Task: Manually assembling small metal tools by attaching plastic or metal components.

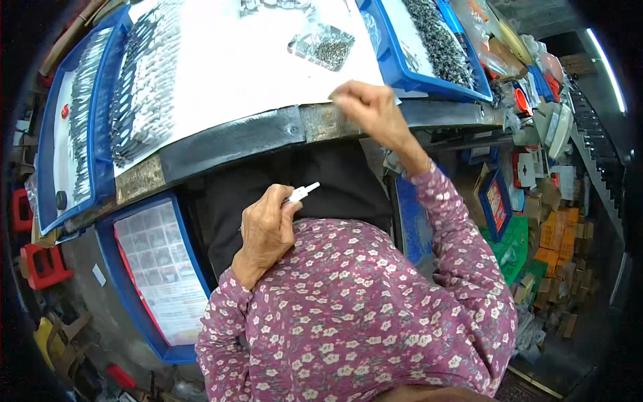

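Note:
Close to my lap, my left hand [266, 224] pinches a small white plastic piece [305, 192] with a narrow tip, which points up and to the right. My right hand [372, 110] is raised over the front edge of the table, its fingers curled together; whatever may be in them is too small or hidden to make out. Beyond it, on the white table covering [234, 74], sits a shallow clear tray [325, 47] with a heap of tiny metal parts.
Rows of white and dark pieces [151, 87] lie at the left, beside a blue tray [106, 154]. Another blue tray [429, 80] with dark small parts stands at the right. Below the left side is a blue bin [194, 268] holding printed sheets. Cartons [559, 231] pile up at the right.

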`<state>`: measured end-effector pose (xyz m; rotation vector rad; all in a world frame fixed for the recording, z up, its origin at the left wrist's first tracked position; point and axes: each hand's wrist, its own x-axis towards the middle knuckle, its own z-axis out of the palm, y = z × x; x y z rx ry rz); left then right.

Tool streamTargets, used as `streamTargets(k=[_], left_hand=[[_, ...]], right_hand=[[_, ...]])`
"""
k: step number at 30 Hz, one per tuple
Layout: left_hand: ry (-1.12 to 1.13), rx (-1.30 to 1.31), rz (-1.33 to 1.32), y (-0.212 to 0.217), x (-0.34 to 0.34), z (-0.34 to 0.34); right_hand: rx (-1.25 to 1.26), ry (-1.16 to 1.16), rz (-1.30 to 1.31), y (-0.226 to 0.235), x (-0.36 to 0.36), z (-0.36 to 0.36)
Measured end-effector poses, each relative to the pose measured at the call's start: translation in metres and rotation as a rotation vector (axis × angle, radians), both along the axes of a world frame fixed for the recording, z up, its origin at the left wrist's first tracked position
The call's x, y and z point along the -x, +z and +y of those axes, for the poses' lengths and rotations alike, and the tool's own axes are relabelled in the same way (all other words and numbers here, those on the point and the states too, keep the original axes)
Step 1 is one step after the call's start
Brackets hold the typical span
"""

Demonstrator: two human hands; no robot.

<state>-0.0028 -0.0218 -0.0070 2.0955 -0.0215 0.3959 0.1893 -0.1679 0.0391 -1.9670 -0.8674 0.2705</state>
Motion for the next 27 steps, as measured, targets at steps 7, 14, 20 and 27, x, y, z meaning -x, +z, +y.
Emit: streamTargets(k=[7, 14, 20, 27], left_hand=[[0.052, 0.155, 0.103, 0.011, -0.013, 0.006], [0.067, 0.262, 0.146, 0.01, -0.017, 0.009], [0.087, 0.405, 0.209, 0.008, -0.022, 0.014], [0.046, 0.743, 0.297, 0.025, -0.034, 0.021]], right_hand=[[0.141, -0.076, -0.695, -0.032, -0.09, 0.024], [0.327, -0.058, -0.764, -0.049, -0.104, 0.039], [0.319, -0.063, -0.672, -0.046, -0.104, 0.035], [0.149, -0.08, -0.505, -0.048, -0.108, 0.028]])
